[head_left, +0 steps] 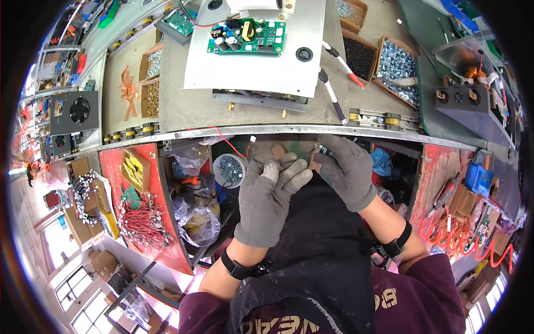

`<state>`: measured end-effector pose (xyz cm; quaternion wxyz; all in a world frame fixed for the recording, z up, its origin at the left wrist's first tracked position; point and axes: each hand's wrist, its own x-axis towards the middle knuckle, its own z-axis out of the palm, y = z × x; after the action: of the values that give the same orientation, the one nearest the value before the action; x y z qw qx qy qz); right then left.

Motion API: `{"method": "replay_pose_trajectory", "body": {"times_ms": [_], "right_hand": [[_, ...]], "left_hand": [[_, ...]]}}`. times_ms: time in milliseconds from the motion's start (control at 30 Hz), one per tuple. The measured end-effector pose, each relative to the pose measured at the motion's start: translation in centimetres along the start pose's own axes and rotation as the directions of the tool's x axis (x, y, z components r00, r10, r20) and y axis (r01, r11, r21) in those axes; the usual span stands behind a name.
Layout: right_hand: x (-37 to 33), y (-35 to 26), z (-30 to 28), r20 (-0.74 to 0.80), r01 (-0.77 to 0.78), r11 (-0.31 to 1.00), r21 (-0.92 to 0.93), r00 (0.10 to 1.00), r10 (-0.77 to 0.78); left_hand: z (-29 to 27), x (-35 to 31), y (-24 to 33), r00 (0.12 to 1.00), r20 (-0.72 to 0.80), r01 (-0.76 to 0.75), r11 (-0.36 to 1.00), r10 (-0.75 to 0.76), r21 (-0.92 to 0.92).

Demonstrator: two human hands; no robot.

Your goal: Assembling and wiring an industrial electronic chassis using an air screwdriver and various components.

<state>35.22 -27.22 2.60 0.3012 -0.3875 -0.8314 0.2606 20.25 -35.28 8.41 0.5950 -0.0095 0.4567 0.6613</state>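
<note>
My left hand (268, 195), in a grey work glove, is closed with its fingertips pinched on a thin dark wire just in front of the bench edge. Close by, a red wire (227, 140) with a white connector (253, 138) hangs over the edge towards that hand. My right hand (347, 170), gloved alike, is bent closed around a small dark piece with a shiny end (322, 149); its kind cannot be made out. Beyond the hands, a green circuit board (247, 37) sits on a white metal panel (245, 72) on the bench.
Two black-and-white pens (332, 96) lie right of the panel. Boxes of silver screws (396, 62) and black screws (357, 57) stand farther right. Copper-coloured strips (128, 92) lie left. Below the bench edge are a white bucket of small metal parts (230, 169) and red wire bundles (146, 220).
</note>
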Motion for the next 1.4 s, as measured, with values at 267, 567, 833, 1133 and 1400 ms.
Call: {"method": "replay_pose_trajectory", "body": {"times_ms": [267, 567, 833, 1133, 1400], "right_hand": [[1.3, 1.1, 2.0, -0.057, -0.099, 0.934, 0.344, 0.99, 0.126], [2.6, 1.7, 0.9, 0.073, -0.001, 0.912, 0.409, 0.997, -0.032], [3.4, 3.1, -0.8, 0.133, 0.039, 0.882, 0.47, 0.984, -0.115], [3.8, 6.6, 1.9, 0.221, -0.254, 0.809, 0.531, 0.963, 0.157], [8.3, 9.2, 7.5, 0.208, -0.231, 0.859, 0.457, 0.967, 0.149]], "left_hand": [[-2.5, 1.1, -0.6, 0.96, -0.06, 0.246, 0.929, -0.272, -0.276], [-3.5, 1.2, 1.5, 0.824, -0.094, 0.525, 0.814, -0.559, -0.247], [-0.8, 5.9, -0.2, 0.969, 0.238, -0.244, 0.377, 0.063, 0.894], [-0.8, 9.6, -3.2, 0.949, 0.306, -0.261, 0.353, -0.079, 0.898], [-4.9, 17.5, 1.0, 0.817, -0.228, -0.224, 0.655, 0.53, 0.721]]}}
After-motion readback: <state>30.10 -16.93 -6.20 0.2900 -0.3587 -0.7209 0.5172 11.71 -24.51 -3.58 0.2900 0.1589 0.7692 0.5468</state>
